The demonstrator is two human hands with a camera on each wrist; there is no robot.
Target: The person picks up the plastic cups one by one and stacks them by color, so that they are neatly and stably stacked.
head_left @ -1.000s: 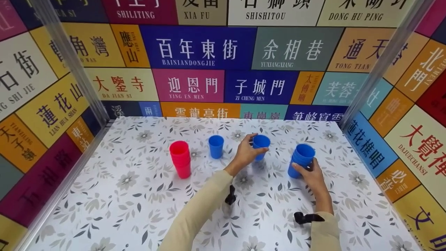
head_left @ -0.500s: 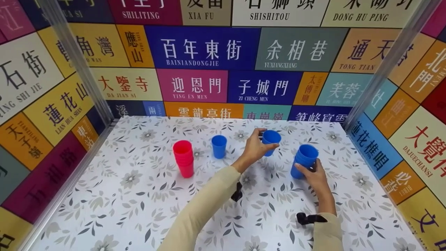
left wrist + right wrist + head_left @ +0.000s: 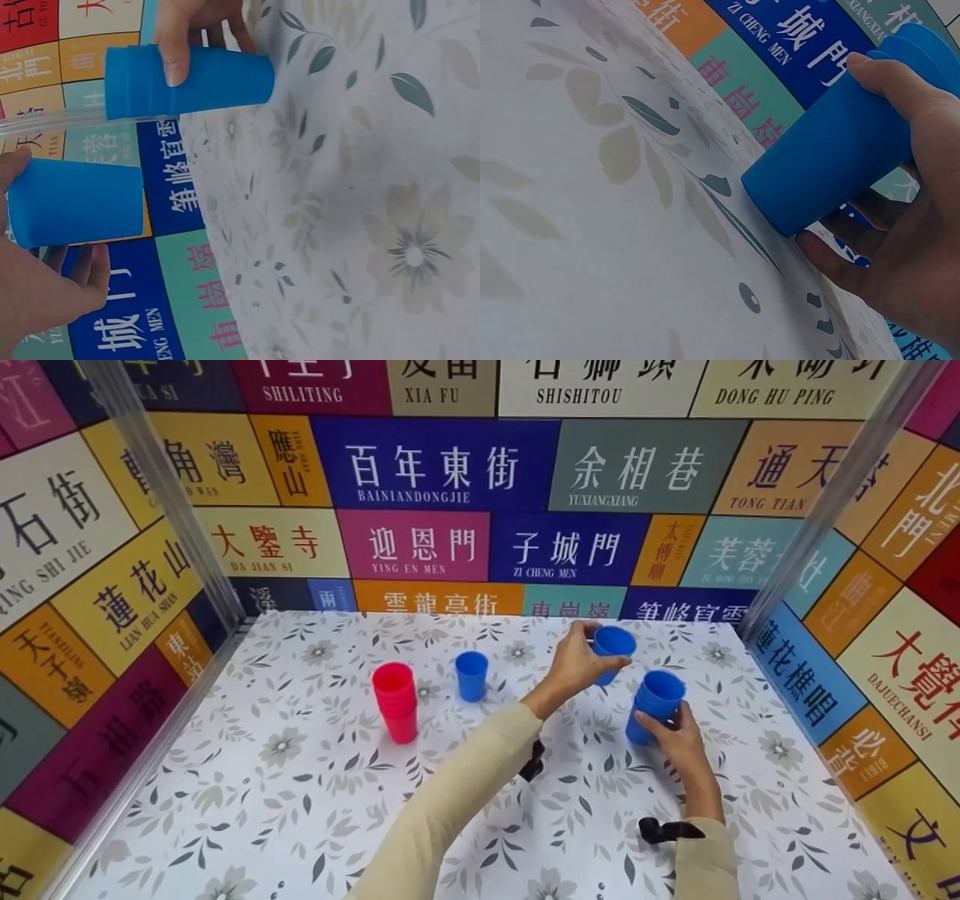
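My left hand (image 3: 576,666) grips a single blue cup (image 3: 615,643) near its rim, thumb on the near side and fingers behind. In the left wrist view this cup (image 3: 79,201) hangs above the table, mouth up. To its right, my right hand (image 3: 681,739) holds a stack of nested blue cups (image 3: 654,709) that stands upright on the table. The right wrist view shows the thumb along the side of the stack (image 3: 832,142), with the fingers round the far side. The held cup is a little behind and left of the stack.
Another blue cup (image 3: 471,676) stands upright left of my left hand. Further left is an upright stack of red cups (image 3: 395,703). Everything sits on a white floral tabletop (image 3: 300,810), closed in by sign-covered walls (image 3: 435,465) at the back and sides.
My left hand has lifted its blue cup and carried it right and up, closer to the blue stack. My right hand stays on the stack. The view has shifted slightly.
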